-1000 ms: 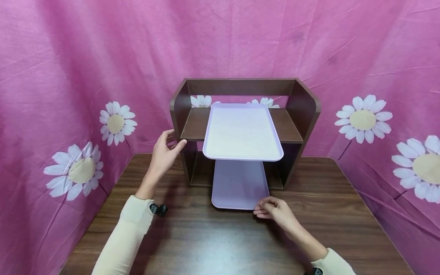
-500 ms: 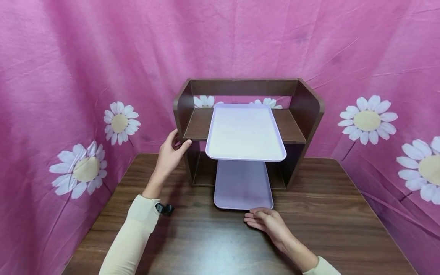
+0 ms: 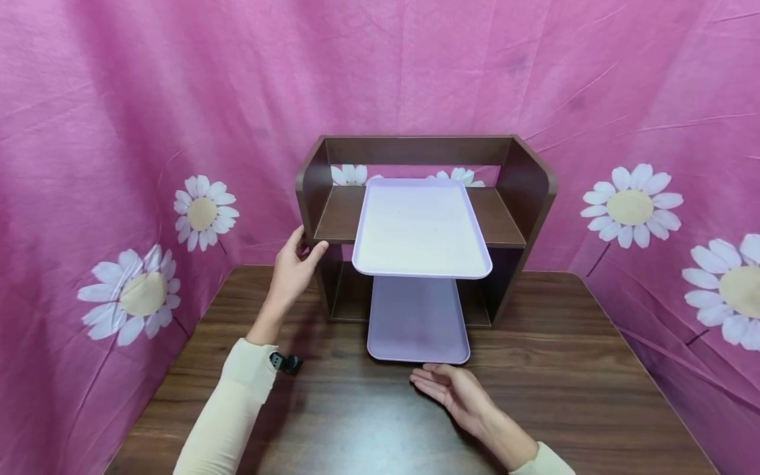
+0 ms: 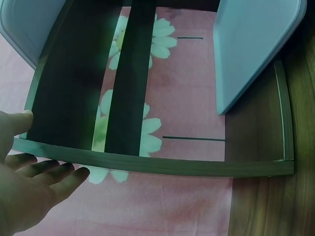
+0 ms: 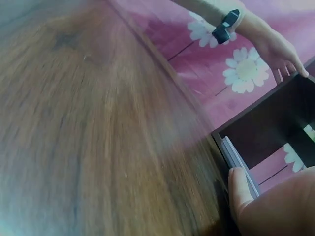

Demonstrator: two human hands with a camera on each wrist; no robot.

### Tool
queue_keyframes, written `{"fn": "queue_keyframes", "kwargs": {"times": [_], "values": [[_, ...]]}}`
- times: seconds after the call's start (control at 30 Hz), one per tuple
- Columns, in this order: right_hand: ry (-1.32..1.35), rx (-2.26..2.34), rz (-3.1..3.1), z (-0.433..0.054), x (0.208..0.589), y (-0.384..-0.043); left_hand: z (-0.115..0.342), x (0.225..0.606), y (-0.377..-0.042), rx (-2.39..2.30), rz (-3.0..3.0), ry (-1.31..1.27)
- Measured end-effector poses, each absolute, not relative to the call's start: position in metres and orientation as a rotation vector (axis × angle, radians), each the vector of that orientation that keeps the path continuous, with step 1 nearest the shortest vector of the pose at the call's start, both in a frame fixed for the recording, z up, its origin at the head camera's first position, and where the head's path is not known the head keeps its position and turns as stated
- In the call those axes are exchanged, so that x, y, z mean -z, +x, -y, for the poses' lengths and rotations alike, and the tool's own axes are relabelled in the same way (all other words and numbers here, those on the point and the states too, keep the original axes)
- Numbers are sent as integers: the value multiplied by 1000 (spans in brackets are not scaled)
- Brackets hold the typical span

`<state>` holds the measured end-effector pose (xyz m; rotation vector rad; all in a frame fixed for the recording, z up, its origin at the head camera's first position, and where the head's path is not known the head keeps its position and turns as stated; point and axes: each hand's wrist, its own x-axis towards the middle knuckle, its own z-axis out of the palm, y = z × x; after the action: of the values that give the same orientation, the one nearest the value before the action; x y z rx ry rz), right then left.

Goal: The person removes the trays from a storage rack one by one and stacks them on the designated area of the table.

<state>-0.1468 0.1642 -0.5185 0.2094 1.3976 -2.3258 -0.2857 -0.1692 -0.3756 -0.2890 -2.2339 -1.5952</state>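
A dark brown two-level shelf (image 3: pixel 421 150) stands at the back of the table. On its upper board lies a pale lilac tray (image 3: pixel 423 227), its front part jutting out. Below, a second lilac tray (image 3: pixel 418 323) sticks out of the lower level over the tabletop. My left hand (image 3: pixel 291 270) holds the shelf's left side panel (image 4: pixel 172 166), thumb at the front edge and fingers along the outside. By the lower tray's front right edge is my right hand (image 3: pixel 466 396), fingers extended and palm turned up; whether it touches the tray I cannot tell.
The wood-grain table (image 3: pixel 332 409) extends in front and to both sides of the shelf. A pink curtain (image 3: pixel 410 66) with large white daisies hangs behind and around it. A small black device (image 3: pixel 286 363) sits on the left wrist.
My right hand has let go of the lower tray's front right corner, slid left along its front edge and straightened its fingers. My left hand stays on the shelf; both trays keep their places.
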Motion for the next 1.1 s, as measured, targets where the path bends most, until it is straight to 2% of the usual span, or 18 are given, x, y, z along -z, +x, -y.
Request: {"fn": "queue_keyframes", "kwargs": {"times": [0.57,1.1], "values": [[453,2588,-1199,-145,517,-149,165,374,-285,1595,2208,-254],[415,2669,-1278,-141,512,-154,167,373,-286,1615,2205,-252]]}}
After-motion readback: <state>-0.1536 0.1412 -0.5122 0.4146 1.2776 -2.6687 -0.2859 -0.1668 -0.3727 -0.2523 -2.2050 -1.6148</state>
